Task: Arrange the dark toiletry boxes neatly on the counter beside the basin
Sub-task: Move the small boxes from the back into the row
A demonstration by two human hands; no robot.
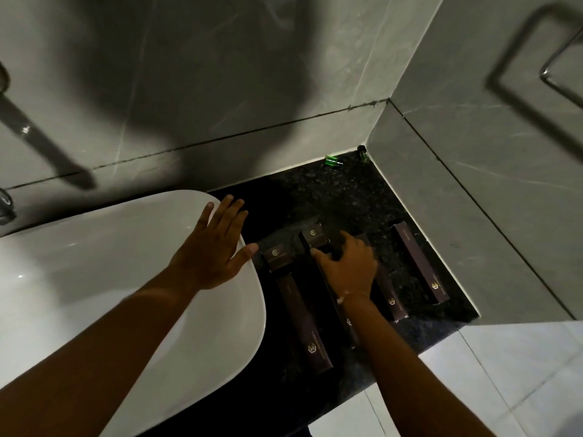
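My worry is the crowding: my right hand point(345, 266) sits low among the dark toiletry boxes point(304, 323) at centre frame, and a careless nudge could skew the long ones already lying parallel, or slide one off the tabletop point(340, 197) edge at lower centre. Its fingers curl over a short box point(312, 234), apparently gripping it, though the dim light hides the contact. My left hand point(214, 247) is spread flat and empty over the basin point(94, 247) rim. The far box point(419, 263) lies well apart, right of centre by the wall.
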